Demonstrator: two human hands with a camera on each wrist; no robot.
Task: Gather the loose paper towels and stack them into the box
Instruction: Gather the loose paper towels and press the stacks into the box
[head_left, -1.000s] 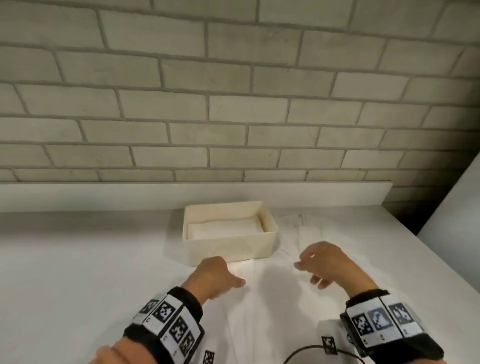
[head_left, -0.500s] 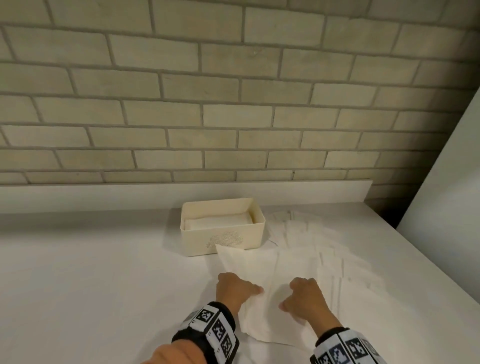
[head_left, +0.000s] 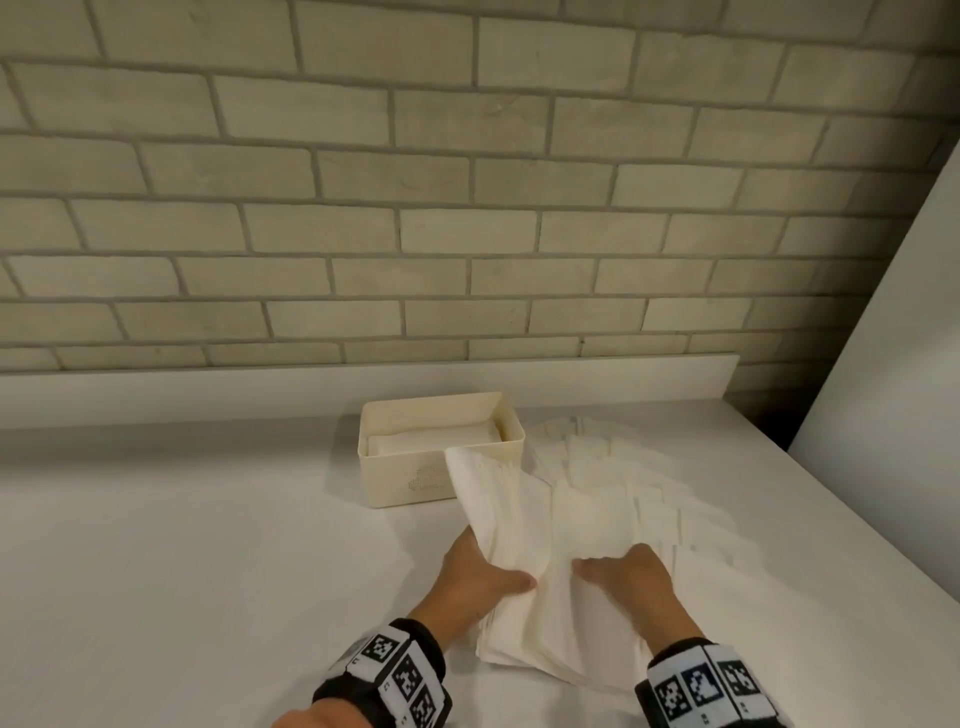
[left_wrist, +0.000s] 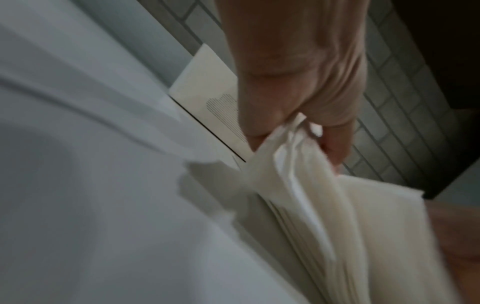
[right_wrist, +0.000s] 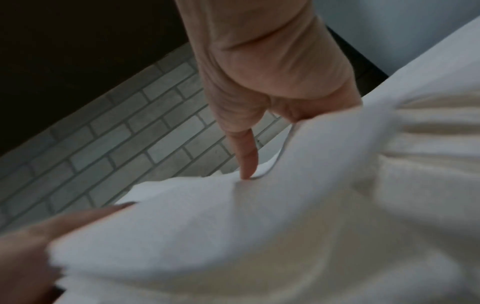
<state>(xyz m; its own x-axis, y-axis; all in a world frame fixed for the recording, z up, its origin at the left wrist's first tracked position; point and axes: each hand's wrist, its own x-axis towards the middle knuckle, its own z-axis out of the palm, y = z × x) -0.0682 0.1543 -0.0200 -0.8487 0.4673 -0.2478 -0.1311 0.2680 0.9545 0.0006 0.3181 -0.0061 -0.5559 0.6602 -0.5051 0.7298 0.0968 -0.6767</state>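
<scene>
A cream box (head_left: 415, 480) stands near the back wall with folded paper towels (head_left: 431, 441) inside. In front of it and to its right, a stack of white paper towels (head_left: 524, 613) is held by both hands. My left hand (head_left: 478, 571) grips the stack's left edge, thumb on top; the left wrist view shows its fingers (left_wrist: 335, 142) pinching the bunched towels (left_wrist: 324, 205). My right hand (head_left: 623, 571) grips the right side, thumb (right_wrist: 246, 158) pressed into the towels (right_wrist: 259, 236). The stack's far end lifts up against the box front.
More loose paper towels (head_left: 649, 493) lie spread on the white table (head_left: 182, 571) to the right of the box. A brick wall (head_left: 467, 208) rises behind a low white ledge. A white panel (head_left: 893, 364) stands at the right.
Both hands came back toward me from near the box, closed on a stack of loose towels, and now lift its far end upward.
</scene>
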